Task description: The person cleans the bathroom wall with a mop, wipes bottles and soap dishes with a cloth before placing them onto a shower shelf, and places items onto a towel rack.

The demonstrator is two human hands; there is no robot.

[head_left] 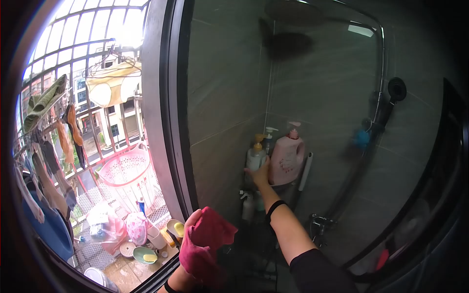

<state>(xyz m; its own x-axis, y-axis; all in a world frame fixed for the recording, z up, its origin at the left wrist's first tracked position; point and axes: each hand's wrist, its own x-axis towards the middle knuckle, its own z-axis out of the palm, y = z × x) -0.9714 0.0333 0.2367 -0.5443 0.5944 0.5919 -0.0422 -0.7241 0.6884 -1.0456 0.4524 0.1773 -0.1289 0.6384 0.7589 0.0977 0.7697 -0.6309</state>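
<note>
My right hand (pixel 260 174) reaches to the corner shelf, its fingers at a clear bottle with a yellow pump (pixel 256 157); whether they grip it is hard to make out. Just right of the hand stands a large pink pump bottle (pixel 287 158), and a white pump (pixel 269 132) shows behind. On a lower level is a smaller spray bottle (pixel 247 204). Near the window frame my left hand (pixel 193 218) is closed on a dark red cloth (pixel 205 241), which drapes over it and hides most of the fingers.
A hand shower (pixel 396 90) and a metal tap (pixel 320 222) are on the right wall. Left of the window frame (pixel 168 107), a pink basket (pixel 126 167), bagged items, soap dishes and hanging laundry (pixel 115 83) stand or hang by a barred grille.
</note>
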